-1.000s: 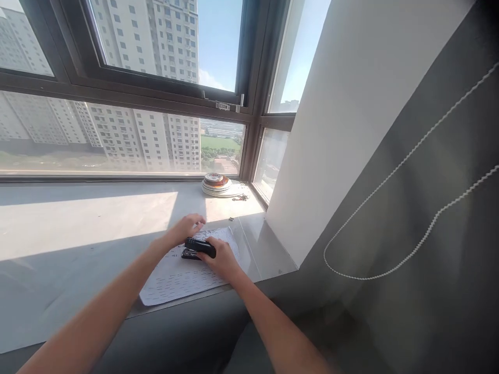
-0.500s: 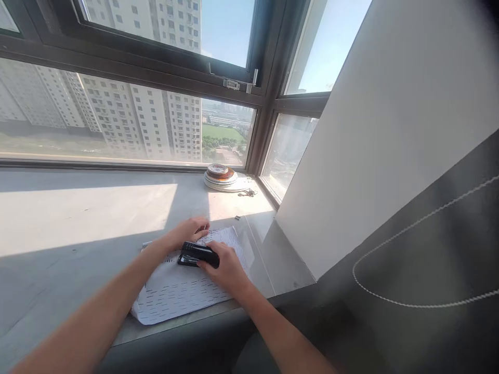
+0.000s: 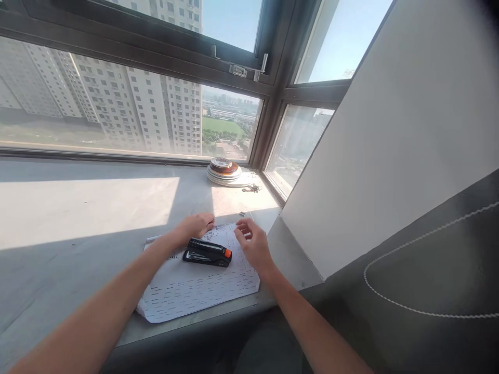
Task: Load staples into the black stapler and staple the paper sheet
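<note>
A black stapler (image 3: 208, 253) with an orange end lies on top of the paper sheets (image 3: 195, 293), which are covered with short dark printed lines. Neither hand is touching the stapler. At the far edge of the sheets, my left hand (image 3: 197, 227) is closed with its bent fingers on the paper; the fingertips are partly hidden. My right hand (image 3: 253, 243) hovers by the far right corner of the paper, fingers curled and a gap between thumb and forefinger, with nothing seen in it.
A stack of round plates (image 3: 224, 174) stands in the window corner, a small dark tangle (image 3: 252, 189) beside it. A small metallic piece (image 3: 242, 214) lies past the paper. The slanting white wall (image 3: 351, 156) bounds the ledge on the right, and a beaded cord (image 3: 409, 311) hangs there.
My right hand has let go of the stapler and moved right and away to the far corner of the paper. The stapler stays on the sheets. My left hand's fingers have drawn together.
</note>
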A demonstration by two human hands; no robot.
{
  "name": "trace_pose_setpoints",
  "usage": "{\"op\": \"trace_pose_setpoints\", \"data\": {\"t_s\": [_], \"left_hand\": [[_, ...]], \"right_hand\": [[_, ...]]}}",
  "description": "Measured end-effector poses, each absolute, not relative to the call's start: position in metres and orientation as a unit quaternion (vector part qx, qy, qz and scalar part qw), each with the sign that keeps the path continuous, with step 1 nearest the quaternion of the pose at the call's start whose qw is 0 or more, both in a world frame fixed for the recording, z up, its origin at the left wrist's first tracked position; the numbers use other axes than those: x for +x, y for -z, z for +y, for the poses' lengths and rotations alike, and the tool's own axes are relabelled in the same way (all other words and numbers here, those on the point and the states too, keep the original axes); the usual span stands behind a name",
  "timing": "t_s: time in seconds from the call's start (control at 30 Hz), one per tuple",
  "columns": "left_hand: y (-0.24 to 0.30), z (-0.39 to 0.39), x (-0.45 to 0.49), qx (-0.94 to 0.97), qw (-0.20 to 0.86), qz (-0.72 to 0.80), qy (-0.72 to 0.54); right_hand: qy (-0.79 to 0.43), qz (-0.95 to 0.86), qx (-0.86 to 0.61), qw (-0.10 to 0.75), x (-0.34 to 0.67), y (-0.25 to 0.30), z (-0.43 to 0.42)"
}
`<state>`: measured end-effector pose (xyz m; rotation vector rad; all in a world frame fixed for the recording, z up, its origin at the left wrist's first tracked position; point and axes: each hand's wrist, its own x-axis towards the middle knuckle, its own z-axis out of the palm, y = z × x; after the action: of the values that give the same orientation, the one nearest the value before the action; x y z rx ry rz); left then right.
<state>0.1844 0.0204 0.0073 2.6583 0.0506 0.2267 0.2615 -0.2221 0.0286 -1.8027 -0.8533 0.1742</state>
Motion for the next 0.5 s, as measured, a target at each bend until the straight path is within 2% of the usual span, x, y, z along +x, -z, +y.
{"op": "trace_pose_setpoints", "data": {"t_s": [0.13, 0.23, 0.37, 0.5], "left_hand": [[-0.002, 0.022, 0.187, 0.969, 0.229, 0.015, -0.086], [0.001, 0.023, 0.188, 0.972, 0.219, 0.017, -0.086], [0.001, 0.022, 0.189, 0.980, 0.184, 0.004, -0.076], [-0.002, 0.020, 0.188, 0.982, 0.172, -0.005, -0.079]], "right_hand": [[-0.031, -0.377, -0.839, 0.391, 0.327, -0.024, -0.207], [-0.010, -0.377, -0.861, 0.342, 0.363, -0.013, -0.186], [0.001, -0.417, -0.838, 0.351, 0.376, 0.001, -0.152], [-0.041, -0.446, -0.795, 0.410, 0.375, 0.001, -0.120]]}}
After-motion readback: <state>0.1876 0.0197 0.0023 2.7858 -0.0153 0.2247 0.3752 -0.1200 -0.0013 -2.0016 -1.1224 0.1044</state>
